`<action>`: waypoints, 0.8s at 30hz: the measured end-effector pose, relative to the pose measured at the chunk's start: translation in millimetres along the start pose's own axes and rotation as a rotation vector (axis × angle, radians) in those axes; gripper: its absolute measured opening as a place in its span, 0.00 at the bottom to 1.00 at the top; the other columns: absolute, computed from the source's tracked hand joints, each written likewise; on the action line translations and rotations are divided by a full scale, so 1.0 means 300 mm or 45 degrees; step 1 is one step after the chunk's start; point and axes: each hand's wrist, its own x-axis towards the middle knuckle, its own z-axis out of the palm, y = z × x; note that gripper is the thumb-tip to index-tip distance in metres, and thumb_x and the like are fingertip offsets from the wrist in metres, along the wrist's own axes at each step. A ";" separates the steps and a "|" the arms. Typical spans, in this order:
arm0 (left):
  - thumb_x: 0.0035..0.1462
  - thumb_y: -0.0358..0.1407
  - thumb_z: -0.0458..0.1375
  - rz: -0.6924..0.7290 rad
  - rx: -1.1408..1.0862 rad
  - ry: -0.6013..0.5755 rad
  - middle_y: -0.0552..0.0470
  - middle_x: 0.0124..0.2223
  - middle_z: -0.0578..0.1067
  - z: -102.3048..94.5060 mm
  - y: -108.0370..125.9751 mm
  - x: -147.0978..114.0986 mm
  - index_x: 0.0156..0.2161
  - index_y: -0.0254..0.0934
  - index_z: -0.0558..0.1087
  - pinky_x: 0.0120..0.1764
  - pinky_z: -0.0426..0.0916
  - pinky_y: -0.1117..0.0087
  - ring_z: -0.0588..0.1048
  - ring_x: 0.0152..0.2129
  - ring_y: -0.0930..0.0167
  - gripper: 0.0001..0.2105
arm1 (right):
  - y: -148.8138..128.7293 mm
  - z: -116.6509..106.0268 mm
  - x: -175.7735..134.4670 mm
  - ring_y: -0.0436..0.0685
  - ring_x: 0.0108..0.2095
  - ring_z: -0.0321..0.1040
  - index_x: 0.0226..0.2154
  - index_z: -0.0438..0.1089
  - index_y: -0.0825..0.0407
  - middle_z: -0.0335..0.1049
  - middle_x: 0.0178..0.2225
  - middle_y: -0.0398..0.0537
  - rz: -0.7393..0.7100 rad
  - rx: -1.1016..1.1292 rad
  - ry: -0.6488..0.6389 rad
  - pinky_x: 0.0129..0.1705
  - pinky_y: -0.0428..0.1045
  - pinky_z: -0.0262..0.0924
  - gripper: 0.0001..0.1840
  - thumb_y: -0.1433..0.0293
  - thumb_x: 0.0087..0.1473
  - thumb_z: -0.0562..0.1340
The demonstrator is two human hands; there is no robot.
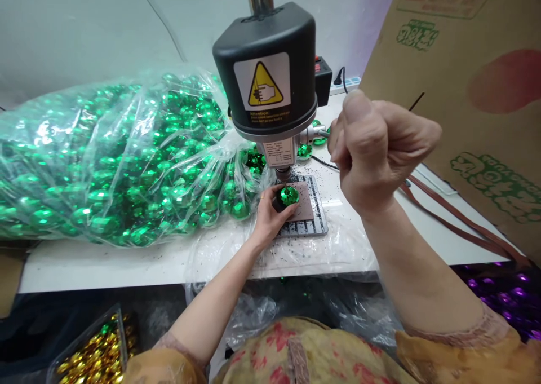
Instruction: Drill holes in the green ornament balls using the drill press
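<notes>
A black bench drill press (264, 79) with a yellow hand-warning label stands in front of me. Under its chuck (284, 173), my left hand (270, 212) grips a shiny green faceted ball (289, 195) between thumb and fingers. Something dark sits beside the ball, partly hidden by my fingers. The ball is over a brown square pad (307, 206) on the grey slotted base (320, 217). My right hand (372, 147) is raised at the drill's right side, closed in a fist around the feed handle (323, 133), most of which the fingers hide.
A large clear plastic bag (105, 164) of green balls fills the table's left. Loose green balls (304, 151) lie behind the drill. Dark shavings dot the white table (127, 265). A cardboard box (477, 91) stands right, with brown straps (460, 220). Gold balls (95, 356) and purple balls (502, 296) sit lower.
</notes>
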 end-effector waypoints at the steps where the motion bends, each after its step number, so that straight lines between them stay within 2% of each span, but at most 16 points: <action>1: 0.48 0.39 0.72 0.000 0.003 0.002 0.46 0.49 0.77 0.001 -0.003 0.000 0.52 0.40 0.72 0.53 0.67 0.58 0.74 0.48 0.60 0.26 | 0.002 -0.001 -0.007 0.46 0.14 0.49 0.13 0.56 0.49 0.51 0.12 0.37 -0.007 -0.007 0.011 0.18 0.51 0.44 0.26 0.68 0.58 0.62; 6: 0.48 0.39 0.72 -0.003 0.020 0.002 0.45 0.49 0.76 0.004 -0.014 -0.001 0.53 0.39 0.72 0.53 0.67 0.59 0.74 0.49 0.60 0.27 | 0.030 -0.006 -0.030 0.45 0.13 0.46 0.13 0.53 0.51 0.46 0.11 0.37 -0.077 -0.012 0.035 0.18 0.51 0.38 0.28 0.64 0.60 0.61; 9: 0.48 0.39 0.72 0.015 0.021 0.001 0.45 0.49 0.76 0.004 -0.015 -0.004 0.53 0.39 0.72 0.53 0.67 0.59 0.74 0.49 0.61 0.26 | 0.050 -0.011 -0.037 0.44 0.13 0.45 0.12 0.53 0.51 0.45 0.11 0.37 -0.142 -0.044 0.028 0.18 0.50 0.40 0.29 0.63 0.61 0.61; 16: 0.50 0.39 0.71 0.036 0.009 0.005 0.46 0.50 0.76 0.007 -0.005 -0.008 0.52 0.39 0.72 0.54 0.67 0.59 0.74 0.49 0.60 0.25 | 0.095 -0.029 -0.058 0.42 0.13 0.46 0.11 0.50 0.52 0.44 0.11 0.37 -0.379 -0.072 0.032 0.16 0.47 0.41 0.31 0.68 0.61 0.60; 24: 0.50 0.39 0.71 0.071 0.019 -0.003 0.45 0.50 0.75 0.007 -0.012 -0.008 0.52 0.39 0.71 0.54 0.67 0.59 0.74 0.49 0.60 0.25 | 0.105 -0.025 -0.080 0.39 0.13 0.44 0.12 0.48 0.55 0.45 0.12 0.36 -0.421 0.008 0.043 0.18 0.45 0.39 0.30 0.70 0.59 0.61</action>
